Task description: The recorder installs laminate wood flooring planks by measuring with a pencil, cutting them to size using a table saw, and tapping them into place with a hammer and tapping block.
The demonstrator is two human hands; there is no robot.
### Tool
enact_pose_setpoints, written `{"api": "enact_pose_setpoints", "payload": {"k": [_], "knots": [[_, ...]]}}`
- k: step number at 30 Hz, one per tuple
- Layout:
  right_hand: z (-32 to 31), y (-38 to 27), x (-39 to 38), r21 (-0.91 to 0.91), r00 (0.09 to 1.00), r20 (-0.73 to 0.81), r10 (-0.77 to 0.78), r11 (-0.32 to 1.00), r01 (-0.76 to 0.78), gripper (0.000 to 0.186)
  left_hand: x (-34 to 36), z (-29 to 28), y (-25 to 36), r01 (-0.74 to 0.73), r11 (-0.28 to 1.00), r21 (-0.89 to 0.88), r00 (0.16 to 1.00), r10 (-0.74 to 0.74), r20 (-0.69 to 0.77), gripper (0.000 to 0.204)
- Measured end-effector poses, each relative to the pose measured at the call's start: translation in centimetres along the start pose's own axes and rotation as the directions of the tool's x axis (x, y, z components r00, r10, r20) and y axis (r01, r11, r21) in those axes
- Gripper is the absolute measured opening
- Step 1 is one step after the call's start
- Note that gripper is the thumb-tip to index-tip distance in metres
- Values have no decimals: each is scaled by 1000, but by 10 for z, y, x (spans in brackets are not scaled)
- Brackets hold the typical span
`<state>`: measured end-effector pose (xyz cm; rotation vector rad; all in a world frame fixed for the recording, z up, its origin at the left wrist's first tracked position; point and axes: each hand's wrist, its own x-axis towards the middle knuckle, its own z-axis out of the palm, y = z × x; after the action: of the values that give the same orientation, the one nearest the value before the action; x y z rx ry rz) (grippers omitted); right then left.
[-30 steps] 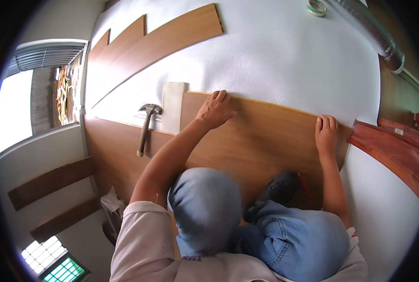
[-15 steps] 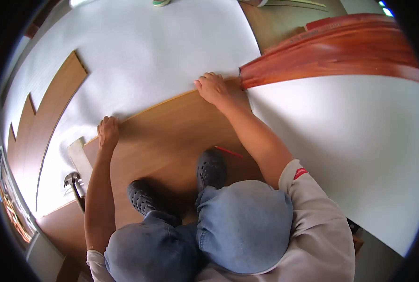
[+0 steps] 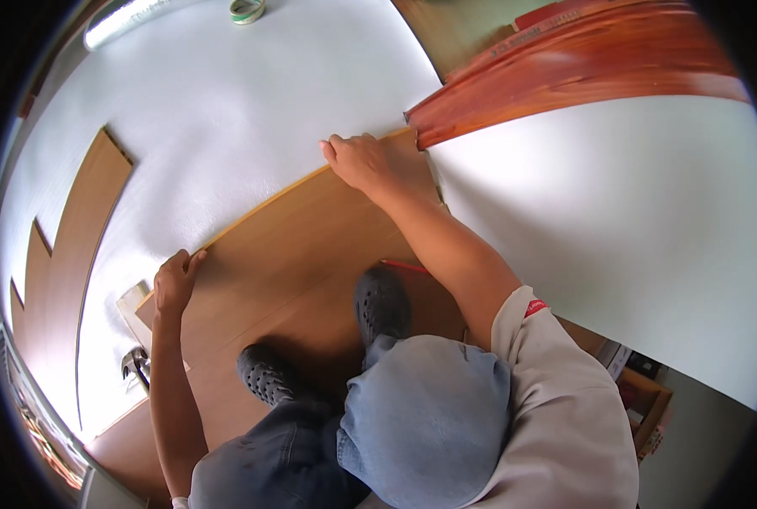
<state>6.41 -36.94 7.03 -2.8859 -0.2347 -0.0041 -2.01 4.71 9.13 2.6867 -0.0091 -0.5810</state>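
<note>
A brown wood-look floor plank runs slantwise in front of my feet, its pale far edge along white sheeting. My left hand is closed over that edge near the plank's left end, thumb stretched along it. Near the other end, beside the reddish wooden threshold, my right hand grips the same edge, fingers bent over it. The undersides of both hands' fingers are hidden. Beside my right shoe lies a red pencil on the laid planks.
At left are a hammer, a pale block and loose stepped planks. The reddish threshold and a white panel are at right. A tape roll sits on the white sheeting. My dark shoes stand on the planks.
The view has shifted, showing more of the tape roll at the far side. Both hands stay at the plank's far edge; my left thumb now stands apart from the fingers.
</note>
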Motion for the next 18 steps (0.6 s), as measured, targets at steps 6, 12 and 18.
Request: {"api": "enact_pose_setpoints", "payload": {"k": [6, 12, 18], "knots": [[-46, -34, 28, 14, 950, -286, -126, 991, 136, 36, -14, -61, -7, -61, 996, 68, 967, 76, -242, 51], [-117, -113, 104, 181, 926, -296, -235, 938, 296, 37, -18, -209, -22, 19, 996, 93, 923, 18, -384, 50], [-290, -198, 185, 348, 833, 51, -550, 792, 502, 47, -73, -433, -4, 54, 981, 185, 887, 38, -461, 54]]}}
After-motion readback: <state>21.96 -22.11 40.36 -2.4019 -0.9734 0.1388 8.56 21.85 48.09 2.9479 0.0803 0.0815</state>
